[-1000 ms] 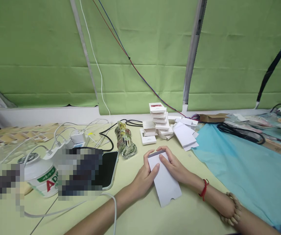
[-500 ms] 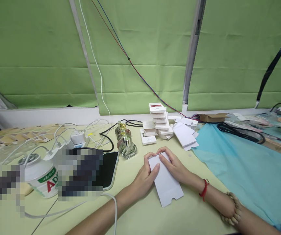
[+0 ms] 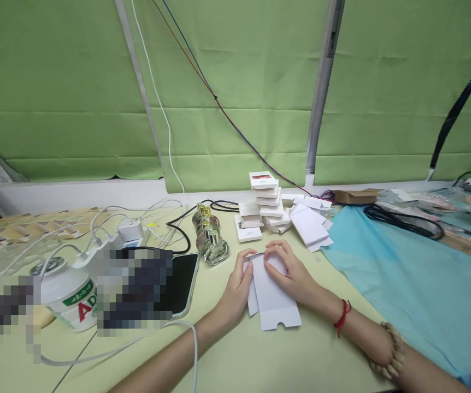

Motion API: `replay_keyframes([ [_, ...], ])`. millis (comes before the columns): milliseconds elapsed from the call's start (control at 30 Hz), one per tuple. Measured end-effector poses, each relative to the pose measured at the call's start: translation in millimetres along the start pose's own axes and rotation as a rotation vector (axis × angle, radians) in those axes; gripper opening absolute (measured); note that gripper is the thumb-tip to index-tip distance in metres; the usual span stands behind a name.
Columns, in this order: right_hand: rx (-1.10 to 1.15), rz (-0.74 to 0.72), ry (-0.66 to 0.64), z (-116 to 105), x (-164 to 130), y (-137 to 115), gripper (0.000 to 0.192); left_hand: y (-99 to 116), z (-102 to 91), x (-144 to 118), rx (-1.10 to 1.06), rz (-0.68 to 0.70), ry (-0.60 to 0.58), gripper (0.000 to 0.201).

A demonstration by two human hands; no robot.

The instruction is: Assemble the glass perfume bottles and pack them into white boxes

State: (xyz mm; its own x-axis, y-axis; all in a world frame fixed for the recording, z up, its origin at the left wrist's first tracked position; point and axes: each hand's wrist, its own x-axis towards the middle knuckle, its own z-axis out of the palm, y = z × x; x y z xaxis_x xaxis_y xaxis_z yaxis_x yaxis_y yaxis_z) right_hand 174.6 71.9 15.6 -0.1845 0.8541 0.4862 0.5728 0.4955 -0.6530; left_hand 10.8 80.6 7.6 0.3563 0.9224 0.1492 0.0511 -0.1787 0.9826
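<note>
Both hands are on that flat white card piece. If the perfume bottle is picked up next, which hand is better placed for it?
Probably the left hand: it rests on the white card blank's left edge, nearest the perfume bottle. The right hand lies on the far side.

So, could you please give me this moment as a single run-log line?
left hand: holds white card sleeve | right hand: presses sleeve top | sleeve: flat on table | nearby: perfume bottles, box stack
</note>
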Motion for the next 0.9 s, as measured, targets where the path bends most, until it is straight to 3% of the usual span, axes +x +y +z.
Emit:
replay_keyframes([
  [167,-0.174,0.085,-0.035,-2.2,-0.8,-2.2,0.022,1.7,0.8,0.2,-0.023,0.02,0.063,0.037],
  [367,-0.215,0.132,0.005,-1.6,-0.6,0.6,0.032,-0.7,-0.7,3.8,-0.086,0.025,0.145,0.035],
  [633,-0.238,0.169,-0.026,-3.4,-1.8,-1.7,0.038,-2.1,-0.8,6.0,-0.132,0.026,0.081,0.034],
  [900,-0.195,0.172,-0.039,-7.0,-0.3,-3.9,0.027,-2.5,-0.5,5.0,-0.095,-0.006,0.083,0.036],
])
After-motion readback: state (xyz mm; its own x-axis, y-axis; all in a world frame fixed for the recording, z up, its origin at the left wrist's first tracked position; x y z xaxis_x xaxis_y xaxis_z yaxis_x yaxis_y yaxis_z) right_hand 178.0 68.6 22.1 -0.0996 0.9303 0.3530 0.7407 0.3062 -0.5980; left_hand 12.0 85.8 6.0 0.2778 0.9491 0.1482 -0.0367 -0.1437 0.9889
